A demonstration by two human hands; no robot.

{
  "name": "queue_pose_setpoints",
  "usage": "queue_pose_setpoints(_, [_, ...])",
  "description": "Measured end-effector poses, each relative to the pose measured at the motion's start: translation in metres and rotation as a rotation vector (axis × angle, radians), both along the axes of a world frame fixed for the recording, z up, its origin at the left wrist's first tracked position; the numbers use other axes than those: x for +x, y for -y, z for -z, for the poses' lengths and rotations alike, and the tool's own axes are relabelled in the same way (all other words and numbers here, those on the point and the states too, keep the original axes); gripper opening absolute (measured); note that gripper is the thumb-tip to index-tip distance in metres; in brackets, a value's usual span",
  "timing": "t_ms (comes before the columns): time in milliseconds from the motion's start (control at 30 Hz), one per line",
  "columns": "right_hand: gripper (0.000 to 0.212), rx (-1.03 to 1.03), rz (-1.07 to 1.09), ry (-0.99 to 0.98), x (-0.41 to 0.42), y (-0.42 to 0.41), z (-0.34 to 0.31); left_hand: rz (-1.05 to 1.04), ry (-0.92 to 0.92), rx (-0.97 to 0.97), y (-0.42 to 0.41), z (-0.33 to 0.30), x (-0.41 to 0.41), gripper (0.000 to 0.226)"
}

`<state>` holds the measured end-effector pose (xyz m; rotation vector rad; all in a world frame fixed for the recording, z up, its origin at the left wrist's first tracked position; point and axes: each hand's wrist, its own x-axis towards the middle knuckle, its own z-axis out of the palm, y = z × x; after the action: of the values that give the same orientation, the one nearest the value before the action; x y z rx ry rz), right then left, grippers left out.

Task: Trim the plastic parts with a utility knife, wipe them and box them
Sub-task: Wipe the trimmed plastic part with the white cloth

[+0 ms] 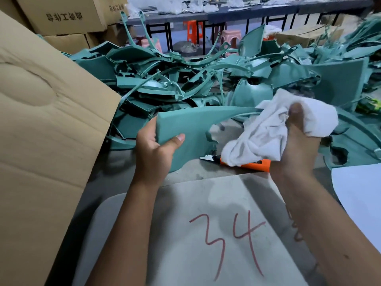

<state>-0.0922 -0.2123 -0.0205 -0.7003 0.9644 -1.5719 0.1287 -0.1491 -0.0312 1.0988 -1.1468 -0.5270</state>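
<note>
My left hand (153, 153) grips the near end of a teal curved plastic part (191, 124), thumb on its face, holding it up over the table. Its thin tip points right, toward a crumpled white cloth (274, 131) that my right hand (296, 145) holds bunched, close beside the part's tip. Below the cloth an orange utility knife (255, 164) lies on the table with its blade out to the left, partly hidden by the cloth.
A big open cardboard box flap (47, 129) stands at the left. A heap of teal plastic parts (206, 77) covers the table behind. A grey board marked "34" (206, 234) lies in front of me, a white sheet (362, 193) at right. Stacked cartons (68, 17) stand far left.
</note>
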Motion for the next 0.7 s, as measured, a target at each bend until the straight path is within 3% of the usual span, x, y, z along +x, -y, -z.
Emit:
queue_pose_setpoints(33, [0.068,-0.04,-0.022,-0.019,0.002,-0.001,0.002,-0.026,-0.025,0.013,0.001,0.001,0.002,0.028])
queue_pose_setpoints(100, [0.04,-0.204,-0.07,-0.031,0.007,-0.005,0.007,-0.093,-0.157,0.05,0.003,0.003,0.006,0.026])
queue_pose_setpoints(167, [0.013,-0.286,-0.14,-0.239,0.017,-0.011,0.012,-0.134,-0.378,0.057,0.004,0.001,0.01,0.03])
queue_pose_setpoints(200, [0.014,-0.318,-0.157,-0.357,0.02,-0.012,0.016,-0.129,-0.433,0.055,0.004,-0.001,0.014,0.033])
queue_pose_setpoints(267, [0.007,-0.313,-0.107,-0.381,0.025,-0.012,0.021,-0.107,-0.374,0.07,0.004,-0.001,0.02,0.034])
queue_pose_setpoints(367, [0.017,-0.186,-0.153,-0.098,0.03,-0.014,0.02,-0.057,-0.265,0.094,0.003,0.0,0.008,0.032])
queue_pose_setpoints(467, [0.009,-0.275,-0.268,-0.43,0.035,-0.018,0.029,0.142,-0.154,0.089,0.006,0.0,-0.024,0.031])
queue_pose_setpoints(567, [0.024,-0.338,-0.136,-0.559,0.034,-0.017,0.033,0.211,-0.145,0.074,0.008,-0.001,-0.035,0.033])
queue_pose_setpoints(700, [0.019,-0.472,-0.005,-0.771,0.03,-0.018,0.026,0.249,-0.185,0.058,0.008,-0.007,-0.023,0.034])
